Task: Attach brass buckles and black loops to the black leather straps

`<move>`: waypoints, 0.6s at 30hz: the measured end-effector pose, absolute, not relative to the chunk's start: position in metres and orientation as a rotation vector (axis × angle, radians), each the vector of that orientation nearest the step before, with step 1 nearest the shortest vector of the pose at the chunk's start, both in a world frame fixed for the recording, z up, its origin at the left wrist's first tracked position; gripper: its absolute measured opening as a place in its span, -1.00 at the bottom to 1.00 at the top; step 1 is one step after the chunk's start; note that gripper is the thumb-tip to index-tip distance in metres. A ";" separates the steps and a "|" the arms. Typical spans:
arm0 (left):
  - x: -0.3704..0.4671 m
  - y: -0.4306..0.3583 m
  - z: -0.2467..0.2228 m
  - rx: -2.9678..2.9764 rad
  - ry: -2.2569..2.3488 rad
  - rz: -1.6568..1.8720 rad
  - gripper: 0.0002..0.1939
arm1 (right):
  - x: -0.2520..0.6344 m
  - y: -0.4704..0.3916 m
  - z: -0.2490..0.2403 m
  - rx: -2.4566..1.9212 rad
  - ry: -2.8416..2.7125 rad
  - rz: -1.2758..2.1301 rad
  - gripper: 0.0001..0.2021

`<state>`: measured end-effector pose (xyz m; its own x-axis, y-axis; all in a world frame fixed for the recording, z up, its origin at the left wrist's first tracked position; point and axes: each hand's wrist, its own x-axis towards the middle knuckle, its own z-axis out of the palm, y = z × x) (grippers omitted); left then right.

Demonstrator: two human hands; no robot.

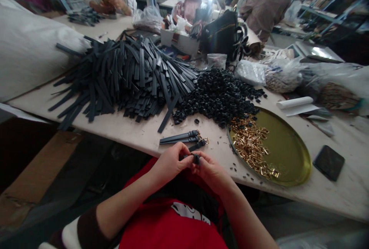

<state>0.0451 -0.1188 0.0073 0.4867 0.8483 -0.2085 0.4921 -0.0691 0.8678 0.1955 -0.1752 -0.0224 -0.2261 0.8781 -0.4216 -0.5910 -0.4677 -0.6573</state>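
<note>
Between my fingertips, just off the near edge of the table (pixel 331 200), is a small dark piece (pixel 196 159), black or nearly so, with a dull sheen; my fingers cover most of it, so I cannot make out its full shape. My left hand (pixel 173 159) pinches it from one side and my right hand (pixel 208 169) grips it from the other, thumbs and fingers closed, the two hands touching or nearly so. Right beyond them lie a few dark straps with buckles (pixel 184 137), flat and smooth, gold-coloured metal at their right ends. Farther back spreads a big heap of long dark strips (pixel 123 72), and beside it a mound of small black loops (pixel 219 95). To the right, gold-coloured metal fittings (pixel 249 143) crowd the left part of a round, yellowish tray (pixel 291 145); past that lies a flat black object (pixel 329 162).
</note>
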 end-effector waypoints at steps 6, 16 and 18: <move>0.039 -0.126 0.012 1.833 1.174 0.359 -0.71 | 0.190 -0.183 -0.021 -0.955 -0.474 1.910 -0.73; 0.025 -0.128 0.013 1.181 0.850 0.343 -0.72 | 0.185 -0.182 -0.008 -1.237 -0.613 1.538 -0.70; 0.027 -0.125 0.011 1.123 0.825 0.330 -0.74 | 0.186 -0.183 -0.008 -1.332 -0.772 1.457 -0.75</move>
<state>0.0275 -0.1254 0.0114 0.6682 0.6174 -0.4152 0.1613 0.4245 0.8909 0.1863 -0.1830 -0.0083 0.0795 0.9347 -0.3464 -0.2380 -0.3196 -0.9172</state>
